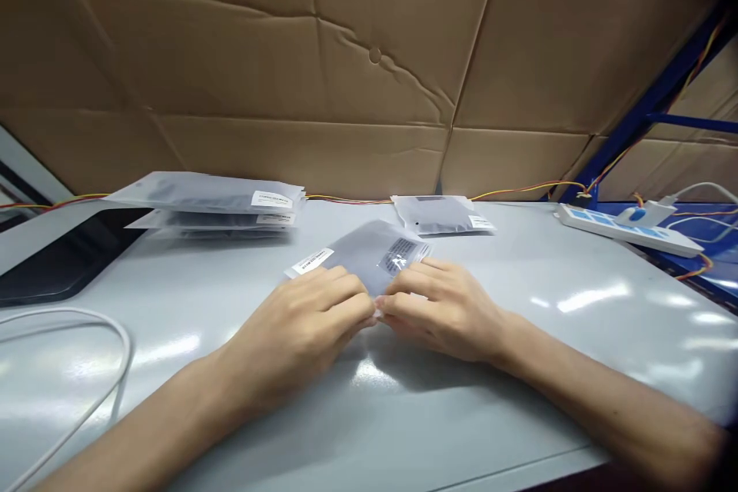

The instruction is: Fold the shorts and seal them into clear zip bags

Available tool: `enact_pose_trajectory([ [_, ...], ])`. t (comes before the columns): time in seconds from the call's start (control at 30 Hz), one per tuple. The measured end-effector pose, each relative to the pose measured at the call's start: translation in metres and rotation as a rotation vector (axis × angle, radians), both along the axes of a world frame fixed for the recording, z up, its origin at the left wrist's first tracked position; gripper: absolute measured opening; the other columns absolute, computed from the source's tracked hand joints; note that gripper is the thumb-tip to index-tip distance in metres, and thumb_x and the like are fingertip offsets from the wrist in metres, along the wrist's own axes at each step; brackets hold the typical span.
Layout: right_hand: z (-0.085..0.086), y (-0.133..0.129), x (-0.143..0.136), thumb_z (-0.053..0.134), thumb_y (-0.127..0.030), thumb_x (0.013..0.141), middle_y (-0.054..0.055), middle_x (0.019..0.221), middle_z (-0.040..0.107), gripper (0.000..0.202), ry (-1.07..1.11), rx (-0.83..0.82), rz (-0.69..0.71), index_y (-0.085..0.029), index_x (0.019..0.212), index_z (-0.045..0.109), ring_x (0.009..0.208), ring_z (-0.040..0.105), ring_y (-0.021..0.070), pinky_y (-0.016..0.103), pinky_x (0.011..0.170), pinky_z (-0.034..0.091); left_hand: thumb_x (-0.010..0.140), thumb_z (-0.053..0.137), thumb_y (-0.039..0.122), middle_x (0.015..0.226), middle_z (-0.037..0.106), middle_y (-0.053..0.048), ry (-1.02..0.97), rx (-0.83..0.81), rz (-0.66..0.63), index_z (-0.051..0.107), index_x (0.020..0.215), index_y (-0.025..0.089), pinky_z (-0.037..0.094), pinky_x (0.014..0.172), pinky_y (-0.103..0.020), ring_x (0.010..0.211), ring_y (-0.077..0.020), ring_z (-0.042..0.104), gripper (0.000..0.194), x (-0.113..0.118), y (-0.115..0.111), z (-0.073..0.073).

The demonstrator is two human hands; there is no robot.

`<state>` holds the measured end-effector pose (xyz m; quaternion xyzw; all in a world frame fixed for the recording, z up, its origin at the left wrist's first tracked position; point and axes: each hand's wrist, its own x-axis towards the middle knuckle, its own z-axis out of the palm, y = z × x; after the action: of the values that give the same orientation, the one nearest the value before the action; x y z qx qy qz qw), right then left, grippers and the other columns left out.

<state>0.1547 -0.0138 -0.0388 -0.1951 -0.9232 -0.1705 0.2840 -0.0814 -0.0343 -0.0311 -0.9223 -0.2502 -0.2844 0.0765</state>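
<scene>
A frosted plastic bag (363, 250) with a white barcode label and a patch of dark print lies between my hands at the middle of the table. My left hand (314, 315) pinches its near edge from the left. Close beside it, almost fingertip to fingertip, my right hand (441, 307) grips the same edge. The fingers hide that edge, and what is inside the bag cannot be made out. Behind to the left is a stack of similar labelled bags (213, 196). Another labelled bag (441, 214) lies at the back, right of the middle.
A black flat panel (63, 261) lies at the left, partly under the stacked bags. A white cable (124, 354) loops over the table's left front. At the right stands a white power strip (628, 229) with plugs. Cardboard (259, 69) walls the back; a blue frame (646, 108) rises at right.
</scene>
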Motion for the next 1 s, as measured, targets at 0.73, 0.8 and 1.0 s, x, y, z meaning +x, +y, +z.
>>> enact_pose_trajectory([
  [0.73, 0.007, 0.067, 0.072, 0.051, -0.03, 0.103, 0.006, 0.091, 0.075, 0.029, 0.014, -0.036, -0.501, -0.023, 0.089, 0.075, 0.077, 0.062, 0.0176, 0.032, 0.067, 0.039, 0.091, 0.06, 0.004, 0.085, 0.066, -0.001, -0.203, 0.217, 0.016, 0.053, 0.096, 0.022, 0.052, 0.073, -0.034, 0.083, -0.018, 0.061, 0.021, -0.007, -0.012, 0.016],
  [0.8, 0.003, 0.066, 0.071, 0.051, -0.031, 0.103, 0.007, 0.091, 0.075, 0.029, 0.026, -0.071, -0.518, -0.022, 0.09, 0.075, 0.077, 0.063, 0.0179, 0.031, 0.065, 0.038, 0.09, 0.06, 0.004, 0.085, 0.065, -0.001, -0.213, 0.168, -0.014, 0.053, 0.096, 0.022, 0.052, 0.076, -0.035, 0.082, -0.0179, 0.06, 0.02, -0.007, -0.013, 0.016],
  [1.0, -0.008, 0.054, 0.037, 0.05, -0.027, 0.103, 0.004, 0.084, 0.073, 0.028, -0.083, -0.158, -0.357, -0.024, 0.094, 0.076, 0.076, 0.064, 0.0179, 0.031, 0.067, 0.042, 0.102, 0.049, 0.041, 0.1, 0.072, -0.004, -0.102, -0.126, -0.082, 0.061, 0.105, 0.024, 0.053, 0.082, -0.038, 0.097, -0.023, 0.063, 0.022, -0.017, -0.002, 0.018],
])
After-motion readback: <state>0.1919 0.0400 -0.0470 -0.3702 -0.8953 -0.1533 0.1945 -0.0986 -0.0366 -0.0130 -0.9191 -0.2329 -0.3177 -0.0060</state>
